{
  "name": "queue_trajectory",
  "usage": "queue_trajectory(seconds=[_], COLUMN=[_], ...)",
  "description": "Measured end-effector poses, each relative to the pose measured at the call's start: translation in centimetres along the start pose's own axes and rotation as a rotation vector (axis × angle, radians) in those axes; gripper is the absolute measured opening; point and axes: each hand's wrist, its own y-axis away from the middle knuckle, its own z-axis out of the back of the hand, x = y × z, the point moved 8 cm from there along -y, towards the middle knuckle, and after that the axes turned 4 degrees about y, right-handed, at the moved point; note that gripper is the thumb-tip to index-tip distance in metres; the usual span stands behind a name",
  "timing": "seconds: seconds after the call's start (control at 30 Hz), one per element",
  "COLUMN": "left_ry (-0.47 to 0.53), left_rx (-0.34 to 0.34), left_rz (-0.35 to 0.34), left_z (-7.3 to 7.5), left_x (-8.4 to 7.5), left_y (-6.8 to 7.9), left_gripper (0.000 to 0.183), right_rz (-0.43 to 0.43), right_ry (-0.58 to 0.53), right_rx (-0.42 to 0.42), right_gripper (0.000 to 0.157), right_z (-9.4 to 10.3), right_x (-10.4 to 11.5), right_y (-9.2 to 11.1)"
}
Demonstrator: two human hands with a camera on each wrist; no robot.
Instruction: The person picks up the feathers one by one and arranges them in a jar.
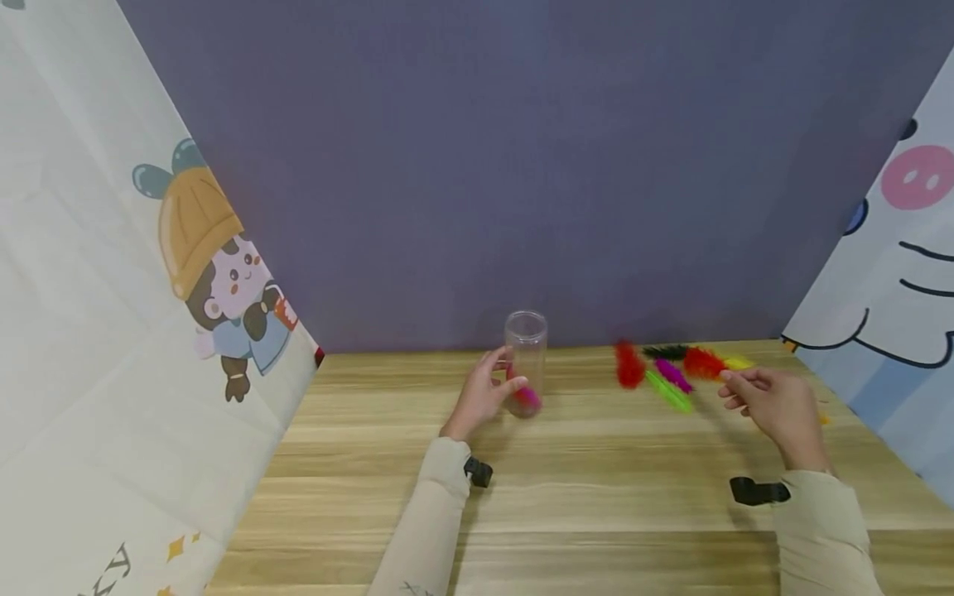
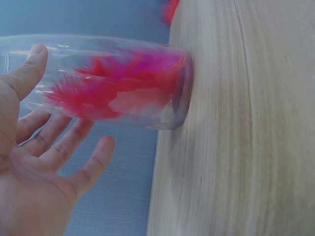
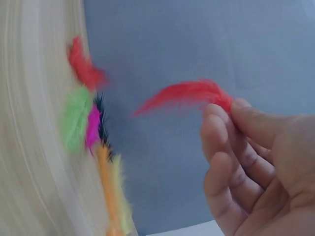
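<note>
A tall clear glass (image 1: 527, 352) stands upright on the table, with red and magenta feathers (image 2: 128, 83) in its lower part. My left hand (image 1: 484, 393) holds the glass from its left side, thumb across the front and fingertips round the back. Off to the right, my right hand (image 1: 775, 406) pinches a red feather (image 3: 187, 93) by its end between thumb and forefinger, its tip pointing left. Below that feather lie loose ones: another red feather (image 1: 629, 366), a black feather (image 1: 663, 353), a magenta feather (image 1: 673, 375), a green feather (image 1: 668, 391), a yellow feather (image 1: 738, 362) and an orange feather (image 3: 109, 187).
The wood-grain table (image 1: 559, 513) ends at a dark grey-blue panel (image 1: 522, 165) just behind the glass and feathers. Pale cloths with cartoon prints hang on the left (image 1: 89, 331) and right (image 1: 894, 331). Each wrist wears a small black camera.
</note>
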Motion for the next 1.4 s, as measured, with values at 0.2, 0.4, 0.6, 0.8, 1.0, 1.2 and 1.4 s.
queue_trajectory(seconds=[0.2, 0.4, 0.6, 0.8, 1.0, 1.2, 1.4], left_ry=[0.0, 0.007, 0.009, 0.008, 0.007, 0.02, 0.026], left_rx=[-0.002, -0.006, -0.009, -0.007, -0.004, -0.006, -0.006], left_rz=[0.005, 0.007, 0.004, -0.003, -0.004, -0.005, -0.008], left_z=[-0.1, -0.1, -0.1, -0.1, 0.0, 0.0, 0.0], left_x=[0.1, 0.1, 0.0, 0.0, -0.1, -0.3, -0.3], left_y=[0.0, -0.1, 0.0, 0.0, 0.1, 0.1, 0.2], left_gripper=[0.067, 0.064, 0.063, 0.063, 0.066, 0.066, 0.067], right_rz=[-0.003, 0.022, 0.043, 0.049, 0.057, 0.085, 0.112], right_ry=[-0.024, -0.021, -0.035, -0.071, -0.096, -0.119, -0.147], right_rx=[0.032, 0.033, -0.004, -0.022, -0.019, -0.022, -0.029], right_gripper=[0.054, 0.052, 0.053, 0.048, 0.049, 0.047, 0.045], right_z=[-0.7, -0.9, -0.8, -0.9, -1.2, -1.3, -1.6], right_x=[0.7, 1.5, 2.3, 2.9, 3.6, 4.3, 5.1], right_y=[0.0, 0.1, 0.2, 0.1, 0.1, 0.3, 0.4])
